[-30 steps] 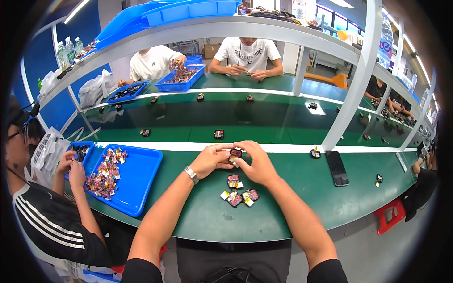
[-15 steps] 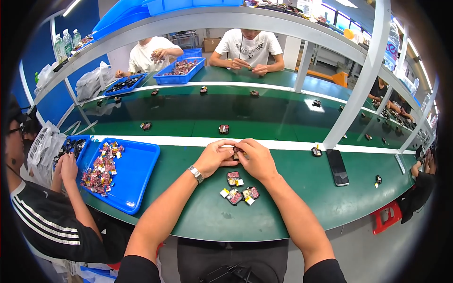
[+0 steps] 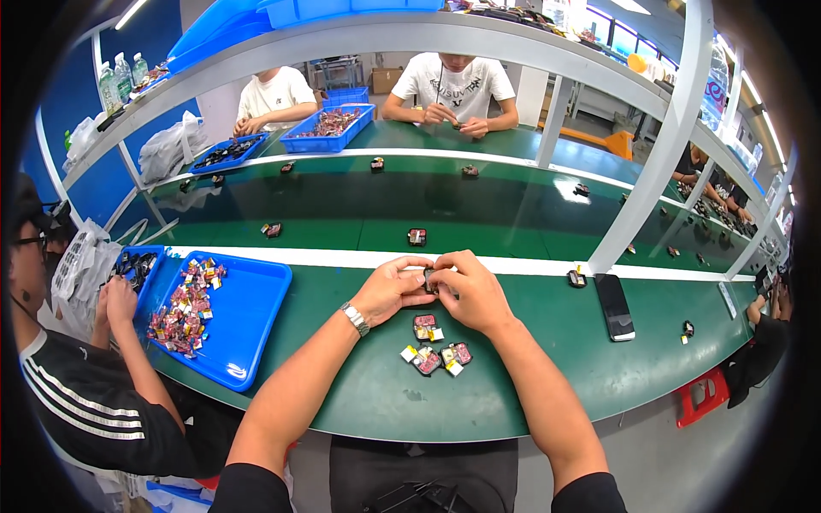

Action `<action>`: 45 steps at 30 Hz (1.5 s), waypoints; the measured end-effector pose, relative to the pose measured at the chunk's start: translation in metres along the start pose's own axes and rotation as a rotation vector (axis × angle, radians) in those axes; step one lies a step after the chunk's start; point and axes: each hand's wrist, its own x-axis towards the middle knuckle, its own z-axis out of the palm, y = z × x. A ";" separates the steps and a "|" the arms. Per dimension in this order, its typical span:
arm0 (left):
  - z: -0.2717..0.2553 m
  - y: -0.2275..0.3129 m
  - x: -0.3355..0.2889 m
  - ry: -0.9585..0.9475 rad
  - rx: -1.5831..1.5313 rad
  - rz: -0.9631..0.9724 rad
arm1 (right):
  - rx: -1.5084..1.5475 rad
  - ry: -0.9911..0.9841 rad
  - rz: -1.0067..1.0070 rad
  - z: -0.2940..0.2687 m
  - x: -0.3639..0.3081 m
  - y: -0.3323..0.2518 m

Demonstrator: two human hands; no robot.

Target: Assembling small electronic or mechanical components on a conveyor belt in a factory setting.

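Note:
Both my hands meet over the green bench, around a small black electronic housing (image 3: pixel 429 280) that is mostly hidden by the fingers. My left hand (image 3: pixel 392 293), with a metal watch (image 3: pixel 354 318) on the wrist, grips it from the left side. From the right, my right hand (image 3: pixel 470 292) presses fingertips and thumb against it. Just below lie three similar black housings with reddish circuit parts and white-and-yellow pieces: one housing (image 3: pixel 425 327) nearest my hands, another housing (image 3: pixel 426 361) lower left, and a third housing (image 3: pixel 456 354) lower right.
A blue tray (image 3: pixel 261 316) of small circuit parts stands left, beside a co-worker's hands (image 3: pixel 118 301). Behind a white rail, a dark green belt (image 3: pixel 342 231) carries spaced housings. A phone (image 3: pixel 614 306) lies right, near a metal post (image 3: pixel 654 154). Two people sit opposite.
Housings on the belt have shifted right. My right hand's fingers have changed position on the held housing. Across the belt, the left person's raised hand has come down to the black-parts tray.

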 end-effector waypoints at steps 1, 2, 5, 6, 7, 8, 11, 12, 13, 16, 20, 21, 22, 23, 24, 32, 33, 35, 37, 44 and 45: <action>-0.001 -0.001 0.000 0.017 0.010 0.002 | 0.001 -0.043 -0.035 -0.002 0.001 0.000; -0.001 -0.001 0.000 0.034 0.020 0.004 | 0.001 -0.043 -0.036 -0.001 0.000 0.002; 0.003 -0.002 0.002 0.026 0.084 0.021 | -0.099 -0.054 -0.071 -0.003 -0.001 0.007; 0.003 -0.004 0.002 0.031 0.087 0.029 | -0.098 -0.079 -0.051 -0.004 -0.001 0.006; 0.003 -0.005 0.002 0.031 0.088 0.034 | -0.097 -0.104 -0.031 -0.004 -0.001 0.006; 0.002 -0.007 0.002 0.034 0.121 0.034 | -0.098 -0.102 -0.035 -0.005 -0.001 0.005; 0.005 -0.006 0.001 0.044 0.175 0.032 | -0.105 -0.176 0.025 -0.006 -0.002 0.007; 0.006 -0.005 0.000 0.042 0.190 0.031 | -0.092 -0.208 0.077 -0.007 -0.002 0.006; 0.007 -0.005 0.000 0.041 0.204 0.029 | -0.095 -0.206 0.075 -0.007 -0.003 0.007; 0.011 -0.001 -0.002 0.007 0.209 0.030 | -0.024 -0.154 0.093 -0.005 -0.005 0.010; 0.006 0.000 -0.003 -0.075 0.240 0.038 | 0.010 -0.154 0.151 -0.004 -0.006 0.011; 0.007 0.000 -0.003 -0.086 0.262 0.049 | 0.015 -0.153 0.153 -0.003 -0.006 0.010; 0.007 0.000 -0.003 -0.088 0.265 0.050 | 0.025 -0.161 0.167 -0.004 -0.005 0.006; 0.007 -0.001 -0.002 -0.074 0.256 0.040 | 0.023 -0.158 0.166 -0.005 -0.005 0.006; 0.007 -0.001 -0.002 -0.060 0.249 0.029 | 0.018 -0.173 0.144 -0.006 -0.005 0.005; 0.008 -0.004 -0.002 -0.029 0.264 0.004 | 0.036 -0.224 0.063 -0.011 -0.007 0.004; 0.009 -0.004 -0.002 -0.024 0.243 0.019 | 0.025 -0.208 0.091 -0.010 -0.008 0.004; 0.008 -0.004 -0.002 -0.024 0.227 0.036 | 0.019 -0.167 0.105 -0.008 -0.008 0.002; 0.007 -0.004 -0.002 -0.019 0.184 0.063 | 0.046 -0.114 0.154 -0.006 -0.008 0.000; 0.002 -0.011 0.002 -0.011 0.182 0.075 | 0.052 -0.054 0.146 -0.002 -0.011 0.001; 0.002 -0.012 0.002 -0.014 0.187 0.076 | 0.064 -0.059 0.124 -0.002 -0.012 0.001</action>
